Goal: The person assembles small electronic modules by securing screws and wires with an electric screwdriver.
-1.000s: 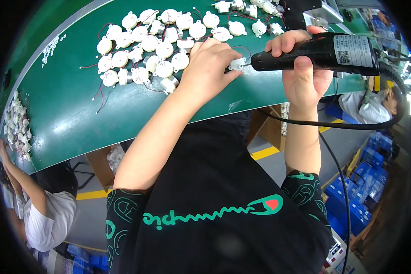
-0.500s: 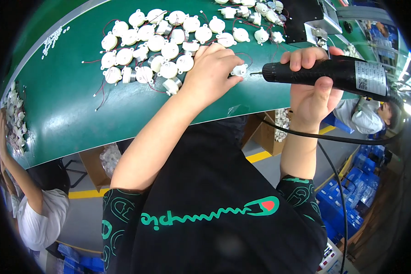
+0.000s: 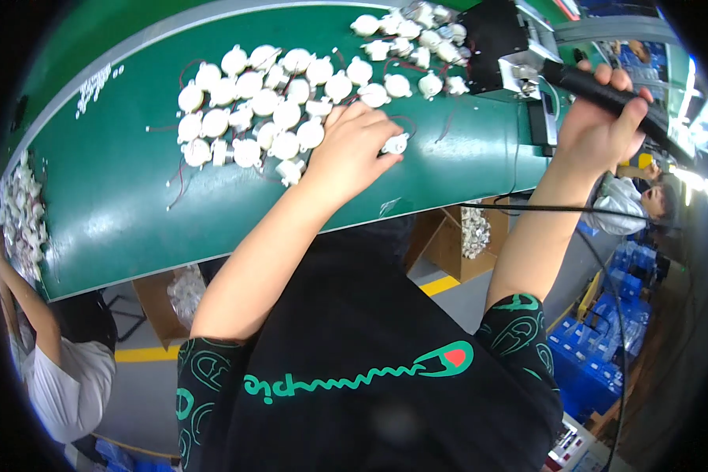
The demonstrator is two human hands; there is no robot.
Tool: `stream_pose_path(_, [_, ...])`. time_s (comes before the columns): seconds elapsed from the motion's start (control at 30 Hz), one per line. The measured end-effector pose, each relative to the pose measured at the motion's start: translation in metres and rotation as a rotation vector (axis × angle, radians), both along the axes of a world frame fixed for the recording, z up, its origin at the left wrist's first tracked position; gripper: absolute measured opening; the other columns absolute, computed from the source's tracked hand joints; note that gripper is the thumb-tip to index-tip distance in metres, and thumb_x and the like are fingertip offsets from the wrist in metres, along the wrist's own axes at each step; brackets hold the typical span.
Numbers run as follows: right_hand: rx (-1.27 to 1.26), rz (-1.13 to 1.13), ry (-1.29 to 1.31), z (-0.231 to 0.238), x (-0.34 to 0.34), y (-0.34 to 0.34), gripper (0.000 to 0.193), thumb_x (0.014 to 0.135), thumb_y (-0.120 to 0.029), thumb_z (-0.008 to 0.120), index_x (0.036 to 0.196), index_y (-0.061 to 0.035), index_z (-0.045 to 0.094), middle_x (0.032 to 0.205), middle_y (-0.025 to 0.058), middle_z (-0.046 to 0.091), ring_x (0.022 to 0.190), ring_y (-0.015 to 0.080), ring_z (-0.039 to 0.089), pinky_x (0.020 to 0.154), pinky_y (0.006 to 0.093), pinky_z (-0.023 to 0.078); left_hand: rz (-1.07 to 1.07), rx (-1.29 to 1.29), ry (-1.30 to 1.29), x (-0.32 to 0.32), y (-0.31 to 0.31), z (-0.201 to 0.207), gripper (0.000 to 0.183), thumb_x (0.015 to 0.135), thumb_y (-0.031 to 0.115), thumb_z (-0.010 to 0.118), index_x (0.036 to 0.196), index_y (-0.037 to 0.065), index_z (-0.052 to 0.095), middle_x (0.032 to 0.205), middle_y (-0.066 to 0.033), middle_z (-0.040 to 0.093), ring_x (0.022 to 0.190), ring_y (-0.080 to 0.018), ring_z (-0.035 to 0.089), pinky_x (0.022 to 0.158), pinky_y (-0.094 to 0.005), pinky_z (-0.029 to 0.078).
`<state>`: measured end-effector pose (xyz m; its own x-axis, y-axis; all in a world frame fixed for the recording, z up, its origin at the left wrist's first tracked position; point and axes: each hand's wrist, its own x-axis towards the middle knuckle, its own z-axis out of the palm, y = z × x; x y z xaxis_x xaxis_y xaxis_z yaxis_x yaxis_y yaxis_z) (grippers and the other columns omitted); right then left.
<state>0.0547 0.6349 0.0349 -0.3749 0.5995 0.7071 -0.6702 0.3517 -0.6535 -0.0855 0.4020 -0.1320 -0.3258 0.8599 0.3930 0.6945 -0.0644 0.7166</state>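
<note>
My left hand (image 3: 352, 149) rests on the green table with its fingers closed round a small motor (image 3: 395, 144), whose white end shows beyond the fingertips. A thin red wire curves behind it. Up at the right, my right hand (image 3: 602, 118) is wrapped round a black electric screwdriver (image 3: 586, 82). The screwdriver's front end is at the metal front (image 3: 521, 77) of a black screw feeder box (image 3: 492, 39); its bit is hidden or too small to make out. To the left of my left hand lies a group of similar white round motors (image 3: 263, 102) with thin wires.
More motors (image 3: 417, 35) lie beside the feeder. Small white parts are scattered at the far left (image 3: 94, 88); a pile (image 3: 22, 216) sits near a co-worker's arm (image 3: 27, 291). The screwdriver's black cable (image 3: 551, 208) crosses my right forearm. Cardboard boxes (image 3: 480, 252) stand below the table edge.
My right hand has carried the screwdriver away from the motor, up and to the right, to the feeder box. My left hand still holds the motor; the whole view has shifted slightly.
</note>
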Motion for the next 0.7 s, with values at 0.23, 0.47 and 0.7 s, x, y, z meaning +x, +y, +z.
stream_pose_path(0.23, [0.013,-0.343,0.023,0.009,-0.004,0.147,0.016,0.092,0.0,0.063,0.104,0.0002,0.053,0.092,0.0108,0.066,0.073,0.021,0.064,0.069,0.036,0.055,0.004,-0.039,0.004,0.002,-0.003,0.001,0.032,0.071,0.023,0.082,0.098,0.01,0.072,0.096,-0.0034,0.068,0.104,-0.0232,0.06,0.094,-0.039,0.042])
stream_pose_path(0.47, [0.013,-0.508,0.066,0.009,0.041,0.109,0.026,0.093,-0.003,0.064,0.109,0.0003,0.044,0.09,0.0143,0.063,0.077,0.0236,0.064,0.076,0.0411,0.057,0.002,-0.021,0.025,0.001,-0.003,0.001,0.033,0.071,0.023,0.083,0.099,0.01,0.072,0.097,-0.0028,0.068,0.104,-0.023,0.059,0.094,-0.0396,0.042])
stream_pose_path(0.7, [-0.106,-0.337,-0.076,-0.036,0.026,0.079,0.033,0.094,-0.006,0.066,0.117,-0.003,0.042,0.093,0.0112,0.061,0.079,0.0219,0.061,0.077,0.0373,0.053,0.009,0.003,0.03,0.0,-0.001,-0.001,0.034,0.069,0.021,0.084,0.099,0.01,0.072,0.098,-0.0027,0.068,0.104,-0.0231,0.06,0.094,-0.04,0.042])
